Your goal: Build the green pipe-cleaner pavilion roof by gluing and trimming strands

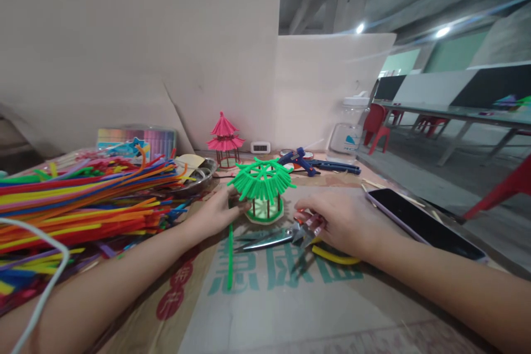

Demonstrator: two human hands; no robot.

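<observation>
A small green pavilion [263, 188] made of pipe cleaners stands on a round base on the cardboard-covered table. My left hand [218, 209] touches its left side, fingers closed against the base and roof edge. My right hand [338, 220] rests to its right, fingers curled over the handles of a pair of scissors [274, 238] whose blades point left. A loose green pipe cleaner [229, 257] lies below the left hand. A yellow-handled tool [336, 257] lies under the right hand.
A big heap of coloured pipe cleaners [83, 199] fills the left. A pink pavilion [225, 141], a blue glue gun [301, 161], a metal dish [203, 174] and a plastic jar [348, 130] stand behind. A phone [423, 221] lies at the right edge. White boards wall the back.
</observation>
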